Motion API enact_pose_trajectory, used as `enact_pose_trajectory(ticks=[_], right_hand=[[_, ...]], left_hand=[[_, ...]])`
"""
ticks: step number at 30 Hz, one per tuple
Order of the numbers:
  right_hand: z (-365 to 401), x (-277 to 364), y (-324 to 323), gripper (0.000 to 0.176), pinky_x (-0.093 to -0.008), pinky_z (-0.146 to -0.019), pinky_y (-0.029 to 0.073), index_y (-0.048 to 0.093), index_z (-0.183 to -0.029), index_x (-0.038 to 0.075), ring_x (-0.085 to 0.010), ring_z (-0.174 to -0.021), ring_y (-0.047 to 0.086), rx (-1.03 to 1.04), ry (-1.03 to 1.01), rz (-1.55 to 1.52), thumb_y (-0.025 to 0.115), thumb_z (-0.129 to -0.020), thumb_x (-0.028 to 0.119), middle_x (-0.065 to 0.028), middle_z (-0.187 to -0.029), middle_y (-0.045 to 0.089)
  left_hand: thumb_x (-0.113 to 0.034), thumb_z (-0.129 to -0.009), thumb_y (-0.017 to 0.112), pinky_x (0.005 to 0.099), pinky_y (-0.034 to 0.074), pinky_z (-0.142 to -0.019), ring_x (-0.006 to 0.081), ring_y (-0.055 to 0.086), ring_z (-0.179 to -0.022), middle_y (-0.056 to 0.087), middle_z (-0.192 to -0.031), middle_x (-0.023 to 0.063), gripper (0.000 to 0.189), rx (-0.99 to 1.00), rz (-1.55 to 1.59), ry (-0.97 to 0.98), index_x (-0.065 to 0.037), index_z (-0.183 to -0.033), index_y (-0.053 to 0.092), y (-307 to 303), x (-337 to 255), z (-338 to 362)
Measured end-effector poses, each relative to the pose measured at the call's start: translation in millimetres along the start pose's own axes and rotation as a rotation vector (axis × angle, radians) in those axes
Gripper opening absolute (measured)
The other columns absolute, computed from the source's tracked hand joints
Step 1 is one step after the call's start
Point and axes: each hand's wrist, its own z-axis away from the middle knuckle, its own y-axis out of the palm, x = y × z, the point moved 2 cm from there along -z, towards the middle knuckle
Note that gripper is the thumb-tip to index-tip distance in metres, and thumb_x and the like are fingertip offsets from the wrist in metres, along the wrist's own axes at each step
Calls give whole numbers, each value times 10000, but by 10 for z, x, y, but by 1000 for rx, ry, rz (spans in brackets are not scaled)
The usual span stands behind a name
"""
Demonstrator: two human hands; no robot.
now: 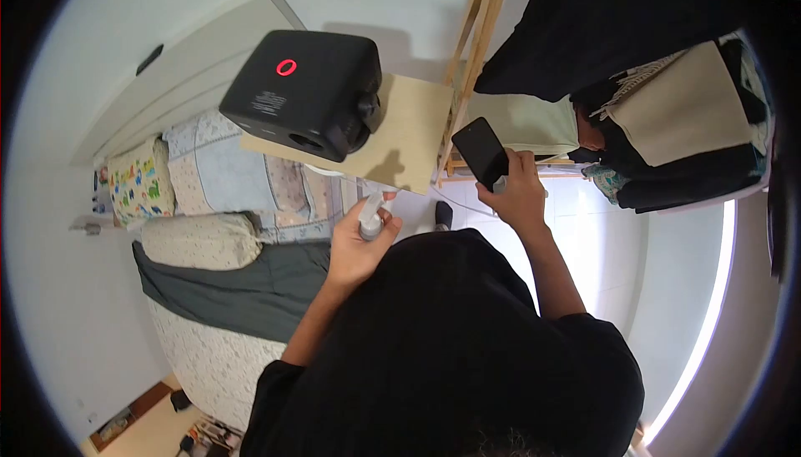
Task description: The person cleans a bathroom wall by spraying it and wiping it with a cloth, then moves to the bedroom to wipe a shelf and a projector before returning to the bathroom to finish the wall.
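Observation:
My left hand [355, 244] is closed around a small whitish, see-through object [370, 219] with a round grey end, perhaps a small bottle. It is held below the front edge of a pale wooden board [417, 123]. A black boxy device [304, 90] with a red ring mark rests on that board. My right hand [521, 194] grips a smartphone [480, 153], its dark screen facing up and tilted. Something whitish shows by the fingers under the phone, too hidden to name.
Wooden rack posts [476, 40] rise beside the board. Black clothes [601, 23] and a beige fringed cloth [680, 107] lie to the right. On the left is a bed with pillows [140, 180], a bolster [200, 241] and a dark grey cloth [242, 286]. A thin cable hangs near the board.

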Motion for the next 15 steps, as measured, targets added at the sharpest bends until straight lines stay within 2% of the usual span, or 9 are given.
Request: enact_pose_trajectory(ticks=[1, 2, 5, 9, 11, 15], right_hand=[[-14, -97, 27, 786, -460, -843, 564, 523, -1317, 0, -348, -1090, 614, 26, -9, 0, 827, -686, 358, -167, -1203, 509], [-66, -185, 38, 780, -457, -827, 572, 519, -1306, -10, -341, -1076, 616, 22, -6, 18, 822, -688, 359, -169, -1193, 499], [-252, -512, 237, 778, -454, -820, 578, 506, -1302, -17, -333, -1078, 609, 43, 5, 50, 814, -698, 364, -170, -1192, 485], [-675, -1138, 914, 784, -451, -871, 562, 482, -1319, -3, -331, -1140, 574, 106, 70, 87, 807, -714, 377, -168, -1219, 473], [-889, -1248, 1136, 769, -450, -906, 545, 480, -1305, 2, -340, -1166, 554, 181, 93, 106, 801, -724, 390, -172, -1226, 472], [-1186, -1414, 1515, 752, -448, -913, 543, 487, -1281, -6, -358, -1144, 564, 178, 113, 194, 790, -730, 407, -185, -1212, 483]], left_hand=[[13, -904, 696, 225, 455, -621, 55, 565, -681, 586, -865, -31, 337, 7, -26, 52, -15, -1233, 631, 75, -48, -8], [-9, -900, 707, 199, 434, -708, 23, 498, -783, 550, -850, -61, 344, 6, -17, 13, -54, -1236, 650, 136, -98, -16], [0, -898, 702, 204, 442, -717, 26, 512, -787, 558, -853, -58, 342, -36, -26, 4, -59, -1231, 653, 257, -202, -9], [-6, -897, 701, 213, 455, -728, 36, 537, -795, 567, -842, -50, 337, -121, -13, -64, -60, -1227, 657, 370, -187, 10], [-15, -894, 708, 214, 453, -723, 39, 536, -783, 566, -826, -49, 337, -169, -44, -56, -55, -1226, 661, 412, -122, 27], [-34, -893, 718, 216, 449, -717, 40, 536, -770, 581, -812, -45, 329, -247, -52, -81, -51, -1219, 670, 464, -128, 105]])
